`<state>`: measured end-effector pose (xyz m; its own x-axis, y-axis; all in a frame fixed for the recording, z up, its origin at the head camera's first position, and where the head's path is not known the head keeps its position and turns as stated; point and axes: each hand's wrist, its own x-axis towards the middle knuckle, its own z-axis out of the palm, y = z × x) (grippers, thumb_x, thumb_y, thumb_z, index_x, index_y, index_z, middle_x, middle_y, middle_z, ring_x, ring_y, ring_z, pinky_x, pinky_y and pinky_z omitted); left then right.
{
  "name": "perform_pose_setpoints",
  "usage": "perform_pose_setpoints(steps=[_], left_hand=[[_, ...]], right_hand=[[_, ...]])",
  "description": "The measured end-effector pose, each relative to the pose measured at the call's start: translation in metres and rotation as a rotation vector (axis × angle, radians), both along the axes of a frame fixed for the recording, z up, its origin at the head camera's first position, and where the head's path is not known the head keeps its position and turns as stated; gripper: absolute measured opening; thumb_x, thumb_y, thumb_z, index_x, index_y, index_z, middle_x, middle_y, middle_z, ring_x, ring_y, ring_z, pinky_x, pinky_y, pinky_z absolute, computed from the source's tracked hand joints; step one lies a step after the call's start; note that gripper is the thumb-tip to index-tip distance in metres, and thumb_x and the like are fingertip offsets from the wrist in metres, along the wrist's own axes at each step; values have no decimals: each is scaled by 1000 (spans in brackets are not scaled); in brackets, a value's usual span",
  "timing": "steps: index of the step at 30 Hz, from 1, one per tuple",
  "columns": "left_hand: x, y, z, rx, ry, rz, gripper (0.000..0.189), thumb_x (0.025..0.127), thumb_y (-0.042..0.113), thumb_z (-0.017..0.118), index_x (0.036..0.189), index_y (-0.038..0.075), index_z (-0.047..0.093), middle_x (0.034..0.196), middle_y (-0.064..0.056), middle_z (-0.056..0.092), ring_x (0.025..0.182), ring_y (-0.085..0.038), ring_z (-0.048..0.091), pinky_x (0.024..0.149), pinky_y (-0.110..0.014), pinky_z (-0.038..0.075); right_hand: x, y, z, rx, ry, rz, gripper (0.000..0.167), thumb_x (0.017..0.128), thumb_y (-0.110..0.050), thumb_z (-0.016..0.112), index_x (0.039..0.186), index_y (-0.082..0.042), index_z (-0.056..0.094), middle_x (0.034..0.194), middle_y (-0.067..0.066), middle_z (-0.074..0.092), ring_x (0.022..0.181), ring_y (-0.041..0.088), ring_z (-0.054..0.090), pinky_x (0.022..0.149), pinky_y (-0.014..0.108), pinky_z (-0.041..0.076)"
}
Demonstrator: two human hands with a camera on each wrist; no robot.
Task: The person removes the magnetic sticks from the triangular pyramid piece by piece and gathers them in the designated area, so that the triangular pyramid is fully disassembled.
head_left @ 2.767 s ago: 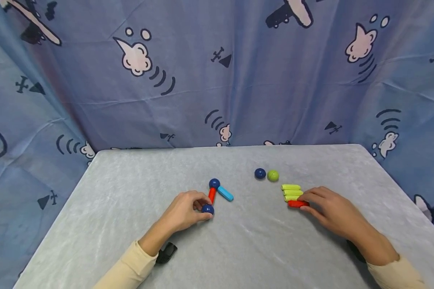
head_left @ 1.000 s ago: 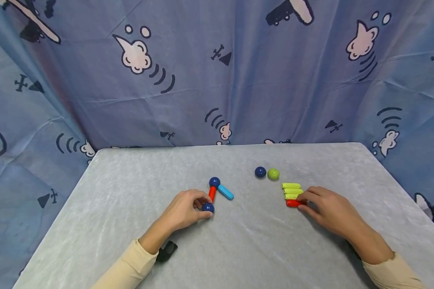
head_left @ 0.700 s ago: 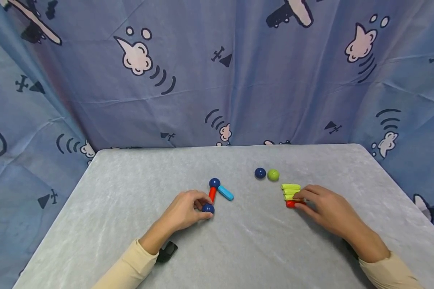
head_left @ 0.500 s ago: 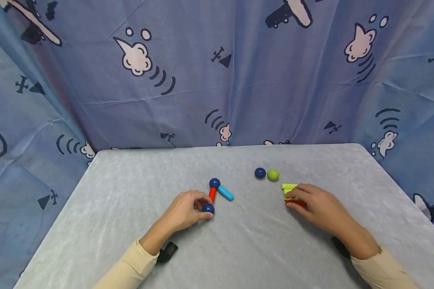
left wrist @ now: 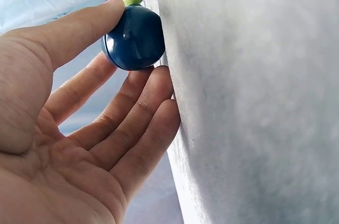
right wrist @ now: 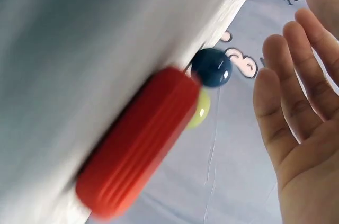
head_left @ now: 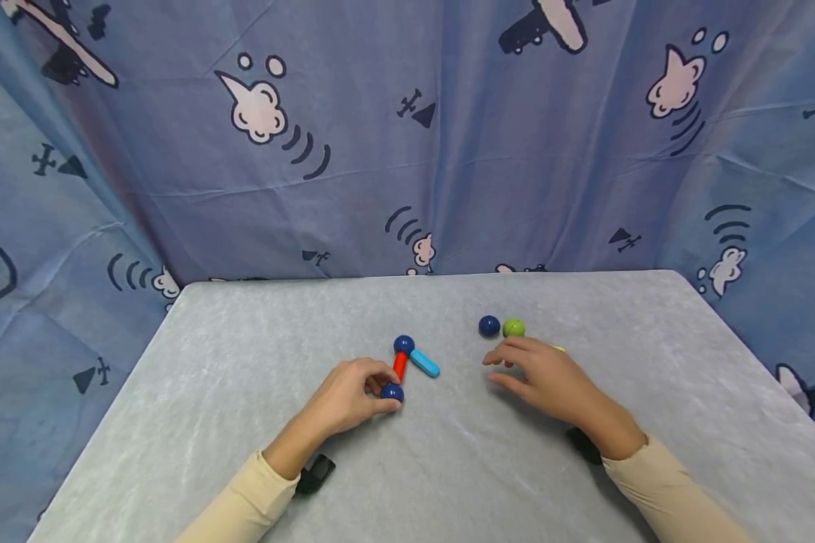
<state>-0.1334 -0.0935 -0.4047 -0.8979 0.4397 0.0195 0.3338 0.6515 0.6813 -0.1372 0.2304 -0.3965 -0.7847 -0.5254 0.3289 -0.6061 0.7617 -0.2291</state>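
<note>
My left hand (head_left: 353, 396) pinches a dark blue ball (left wrist: 135, 38) between thumb and fingers, close over the table. A red rod (head_left: 399, 366) runs from this ball to a second dark blue ball (head_left: 404, 345), from which a light blue rod (head_left: 425, 363) slants off toward the right. My right hand (head_left: 543, 377) is over the table with fingers apart and nothing between them. In the right wrist view another red rod (right wrist: 140, 142) lies on the table beside that hand. The head view has this rod hidden behind the hand.
Beyond my right hand sit a dark blue ball (head_left: 489, 326) and a green ball (head_left: 514, 327). Only a bit of the yellow-green rods (head_left: 559, 348) peeks out behind the hand. A patterned blue curtain (head_left: 353, 151) hangs behind the table's (head_left: 278, 317) far edge.
My right hand has left the red rod beside the yellow-green rods and moved left toward the middle, its fingers spreading. My left hand has stayed at the blue ball.
</note>
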Motion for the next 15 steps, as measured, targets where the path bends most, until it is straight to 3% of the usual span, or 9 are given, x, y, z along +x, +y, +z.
perform_pose_setpoints(steps=[7,15], left_hand=[[1,0,1,5,-12,3,23,79,24,86,98,21,74,91,8,67,81,-8,60,71,-22,49],[0,1,0,8,-16,4,22,79,24,86,97,21,74,90,9,67,80,-8,60,71,-22,49]], right_hand=[[-10,-21,1,-25,-61,38,19,86,-27,78,104,-20,74,101,-7,69,87,11,66,75,30,55],[-19,-44,4,33,-132,3,21,88,-31,76,107,-22,73,104,-9,68,90,10,65,79,30,56]])
